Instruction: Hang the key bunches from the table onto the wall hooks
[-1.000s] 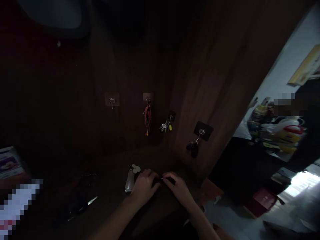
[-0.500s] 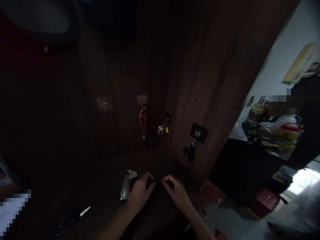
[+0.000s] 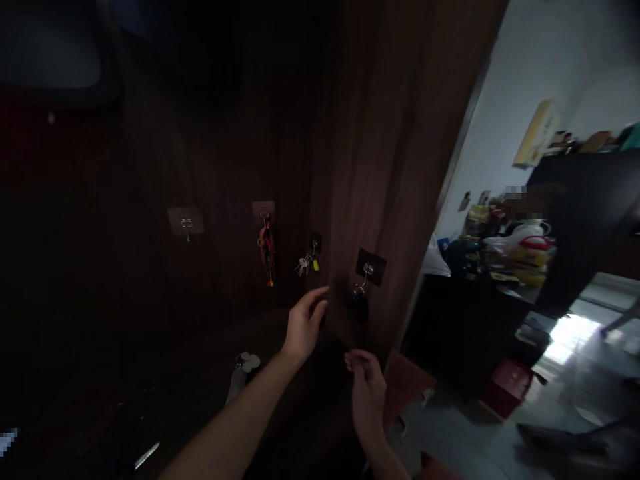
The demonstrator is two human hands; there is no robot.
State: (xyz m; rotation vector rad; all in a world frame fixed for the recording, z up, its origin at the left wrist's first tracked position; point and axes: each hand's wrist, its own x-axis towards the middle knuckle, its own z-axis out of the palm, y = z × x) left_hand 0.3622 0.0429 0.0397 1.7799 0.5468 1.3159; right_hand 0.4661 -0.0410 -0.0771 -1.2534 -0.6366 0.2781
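My left hand (image 3: 303, 328) is raised beside the side panel, thumb and fingers apart with nothing visible between them. Its fingertips point toward a dark key fob (image 3: 359, 307) on a ring, hanging from a metal hook (image 3: 367, 269) on a black adhesive plate; a gap separates them. Lower and to the right, my right hand (image 3: 369, 390) has its thumb and fingertips closed together. Whatever is in that pinch, if anything, is too small and dark to make out. A bunch of keys (image 3: 303, 265) with a yellow tag (image 3: 316, 265) hangs from another hook behind my left hand.
Red and black cords (image 3: 267, 247) hang from a back-panel hook; the hook (image 3: 187, 224) farther left is bare. A grey object with round discs (image 3: 250, 361) lies on the shelf left of my forearm. Right of the panel stand a dark cabinet (image 3: 450, 333) and a red box (image 3: 507, 388).
My left hand has risen and moved right, toward the hanging key fob. My right hand has shifted slightly right and turned more upright. The view has swung to the right.
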